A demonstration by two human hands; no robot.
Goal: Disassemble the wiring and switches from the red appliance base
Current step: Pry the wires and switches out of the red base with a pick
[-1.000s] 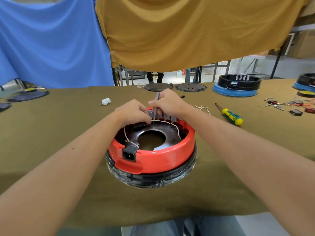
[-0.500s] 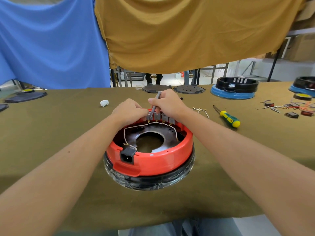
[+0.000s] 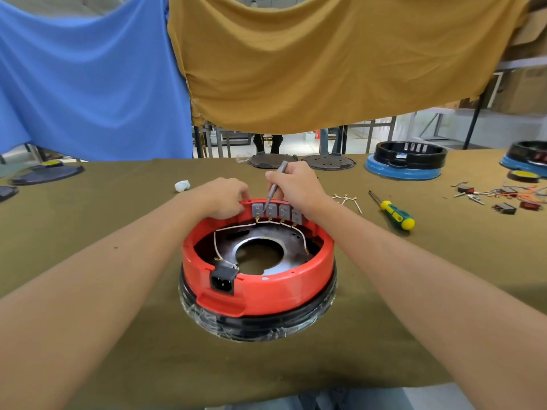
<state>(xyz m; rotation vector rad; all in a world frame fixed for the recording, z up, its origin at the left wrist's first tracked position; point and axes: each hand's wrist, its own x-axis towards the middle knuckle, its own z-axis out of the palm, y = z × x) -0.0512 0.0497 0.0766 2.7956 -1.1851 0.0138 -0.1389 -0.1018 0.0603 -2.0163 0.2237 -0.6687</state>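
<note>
Resting on the olive table (image 3: 88, 335), the red base (image 3: 266, 288) sits dead centre, its four grey switches (image 3: 276, 211) lined along the rim at 12 o'clock. The right hand (image 3: 296, 184) pinches a thin grey tool (image 3: 275, 184), tip on the second switch. The left hand (image 3: 225, 196) curls over the rim just beside the switches. White wires (image 3: 236, 227) loop inside. A yellow-green screwdriver (image 3: 395, 213) lies at 2 o'clock.

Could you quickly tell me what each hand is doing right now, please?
Left hand: fingers curled on the far rim of the red base, steadying it.
Right hand: pinching a thin grey tool, tip at the row of grey switches.
</note>
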